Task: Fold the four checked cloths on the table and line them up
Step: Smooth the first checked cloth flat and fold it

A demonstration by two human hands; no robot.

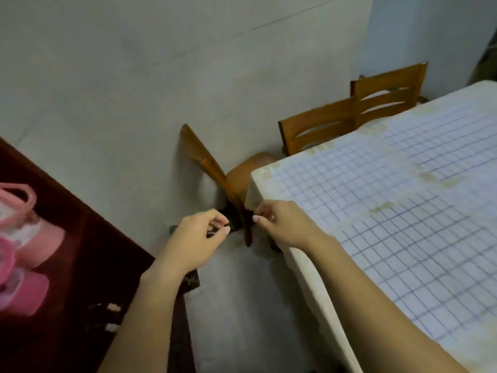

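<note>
No loose checked cloth is in view. The table at the right wears a white cover printed with a blue grid, stained yellowish in places. My left hand hovers left of the table's near corner, its fingers curled toward the thumb, with nothing visible between them. My right hand is at the hanging corner of the table cover, fingers curled. Whether it pinches the cover's edge is unclear.
Three wooden chairs stand along the table's far side: one turned at the corner, another and a third pushed in. A dark red surface at the left carries pink plastic items. Grey floor lies between.
</note>
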